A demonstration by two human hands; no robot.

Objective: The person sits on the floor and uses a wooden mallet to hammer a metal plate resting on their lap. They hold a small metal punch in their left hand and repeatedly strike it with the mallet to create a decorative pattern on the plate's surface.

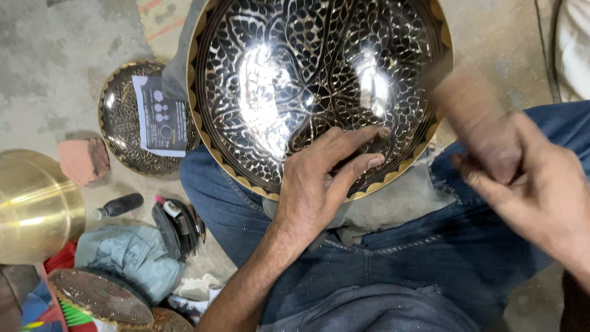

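A person in blue jeans is sitting on a concrete floor (pixel 49 74), propping a large engraved metal bowl (pixel 319 86) against the lap, its dark, floral-patterned inside with a gold scalloped rim facing up. The left hand (pixel 319 184) is pressing on the bowl's lower rim, its fingers (pixel 359 138) spreading flat across the pattern; this grip is lying open on the surface rather than closing around anything. The right hand (pixel 528 178) is hovering just beside the bowl's right edge, blurring in motion, its grip curling narrow around a blurred brown handle (pixel 473 117); what tool it belongs to cannot be told. A pale cloth (pixel 393 203) is lying over the lap under the bowl. On the floor to the left, a smaller engraved plate (pixel 123 123) is carrying a printed paper sheet (pixel 161 117), with a reddish block (pixel 83 160) beside it. A plain brass bowl (pixel 34 206) is sitting at the left edge, near a small dark-handled tool (pixel 120 205), a crumpled grey bag (pixel 132 255) and another round plate (pixel 98 295).
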